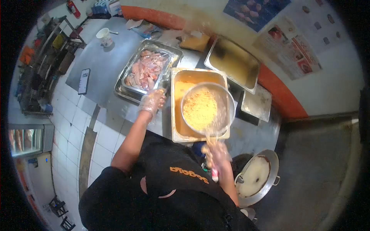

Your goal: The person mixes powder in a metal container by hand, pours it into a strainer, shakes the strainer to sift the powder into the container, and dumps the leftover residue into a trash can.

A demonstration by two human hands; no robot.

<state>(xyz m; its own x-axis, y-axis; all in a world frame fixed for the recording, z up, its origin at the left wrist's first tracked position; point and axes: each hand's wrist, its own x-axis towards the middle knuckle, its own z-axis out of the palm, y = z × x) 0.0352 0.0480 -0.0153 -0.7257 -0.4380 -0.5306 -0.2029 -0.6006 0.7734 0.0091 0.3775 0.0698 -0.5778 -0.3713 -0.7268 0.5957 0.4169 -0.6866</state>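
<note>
My right hand (pixel 218 154), in a clear plastic glove and blurred by motion, is closed around the handle of a round strainer (pixel 228 101); the handle's red and white end sticks out below it. In the strainer lies a heap of yellow crumbly coating (pixel 200 109). The strainer is over a rectangular metal pan (pixel 174 115) of orange-yellow flour. My left hand (pixel 155 100), also gloved and smeared with coating, makes a loose fist left of this pan, with nothing visible in it. Just beyond it is a tray of raw chicken pieces (pixel 147 70) lined with clear plastic.
A deep metal pan (pixel 235 63) with yellowish contents and a smaller metal container (pixel 257 103) stand at right. A large wok of pale, foamy liquid (pixel 254 175) is near my right elbow. A phone (pixel 83 81) and a white cup (pixel 104 37) are on the left side of the metal table (pixel 102 63).
</note>
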